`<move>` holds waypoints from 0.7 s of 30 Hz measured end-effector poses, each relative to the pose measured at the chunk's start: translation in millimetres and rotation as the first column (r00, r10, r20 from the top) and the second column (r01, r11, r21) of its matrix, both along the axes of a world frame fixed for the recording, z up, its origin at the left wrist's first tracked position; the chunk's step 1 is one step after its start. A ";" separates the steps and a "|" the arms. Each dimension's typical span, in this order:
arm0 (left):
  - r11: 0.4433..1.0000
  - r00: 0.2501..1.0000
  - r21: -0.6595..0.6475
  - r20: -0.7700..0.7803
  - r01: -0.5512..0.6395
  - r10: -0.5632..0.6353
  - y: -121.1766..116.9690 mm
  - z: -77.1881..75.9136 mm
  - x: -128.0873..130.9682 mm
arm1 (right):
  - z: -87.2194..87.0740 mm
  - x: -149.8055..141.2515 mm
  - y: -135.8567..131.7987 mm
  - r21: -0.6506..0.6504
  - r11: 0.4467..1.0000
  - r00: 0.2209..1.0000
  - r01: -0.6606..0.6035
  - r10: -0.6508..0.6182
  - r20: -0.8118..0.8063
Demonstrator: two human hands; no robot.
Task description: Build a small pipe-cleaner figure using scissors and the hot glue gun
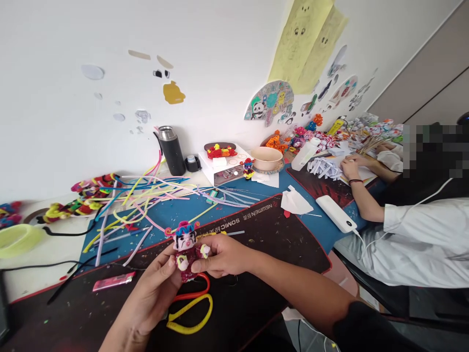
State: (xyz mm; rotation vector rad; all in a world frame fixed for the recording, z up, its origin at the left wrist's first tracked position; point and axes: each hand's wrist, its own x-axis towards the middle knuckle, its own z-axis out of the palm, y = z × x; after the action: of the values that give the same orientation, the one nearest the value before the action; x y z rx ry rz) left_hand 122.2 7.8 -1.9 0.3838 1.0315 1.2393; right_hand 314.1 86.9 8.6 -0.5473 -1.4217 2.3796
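Observation:
Both my hands hold a small fuzzy doll (186, 244) upright above the black desk mat (252, 293). It has a dark red body, a pale face with black features and a blue and pink hat. My left hand (156, 283) grips its left side and lower body. From the other side, my right hand (223, 254) pinches the doll's arm and side. Just below lie scissors with red and yellow handles (200, 322), partly hidden by my left hand. A pink lighter-like object (113, 282) rests on the mat to the left.
Loose pipe cleaners (146, 200) spread behind my hands. A black thermos (172, 151), a pink bowl (266, 159) and a white power bank (336, 214) stand or lie farther off. Green tape (20, 239) is at left. On the right, a co-worker's hands (351, 166) handle white paper strips.

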 end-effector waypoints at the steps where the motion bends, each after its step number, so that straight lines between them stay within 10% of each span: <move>1: 1.000 1.000 -0.007 0.023 0.008 -0.008 -0.1 -1.3 0.2 | -0.1 0.0 -0.2 0.004 1.000 1.000 0.000 0.000 0.004; 21: 0.986 0.963 0.038 0.212 0.159 -0.164 -2.0 -9.0 -1.0 | -5.9 4.2 -0.6 0.035 0.999 0.993 -0.035 0.031 0.115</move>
State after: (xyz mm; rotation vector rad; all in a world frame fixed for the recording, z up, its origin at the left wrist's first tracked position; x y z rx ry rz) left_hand 121.2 5.8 -10.8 0.3355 0.7873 1.1186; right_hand 318.4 86.3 2.7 -0.6657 -1.5316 2.3765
